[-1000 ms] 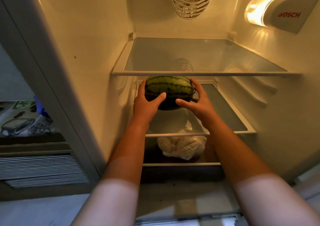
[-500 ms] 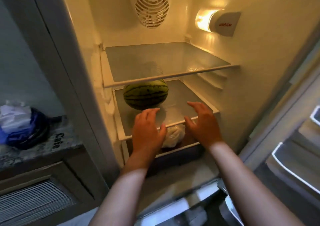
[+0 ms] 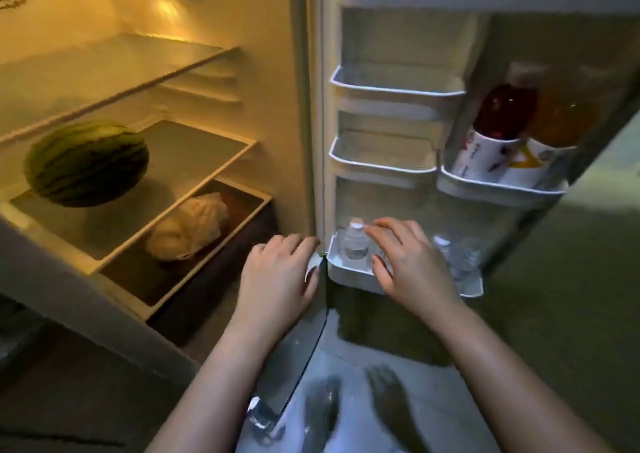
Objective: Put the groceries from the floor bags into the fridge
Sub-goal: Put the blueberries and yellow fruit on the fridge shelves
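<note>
Hovering with empty, loosely spread fingers, both hands are in front of the open fridge door.

The left hand [image 3: 280,279] is at the edge where the door meets the fridge body, holding nothing. The right hand [image 3: 410,262] is over the lowest door bin [image 3: 349,272], fingers relaxed, just beside a small water bottle [image 3: 355,241] standing upright there; whether it touches it, I cannot tell. At 10 o'clock from the hands the watermelon [image 3: 86,163] lies on the middle glass shelf [image 3: 194,154]. Below this shelf a pale wrapped bundle [image 3: 188,227] rests in the drawer. At 1 o'clock two juice bottles [image 3: 519,130] stand in a door rack [image 3: 498,189].
</note>
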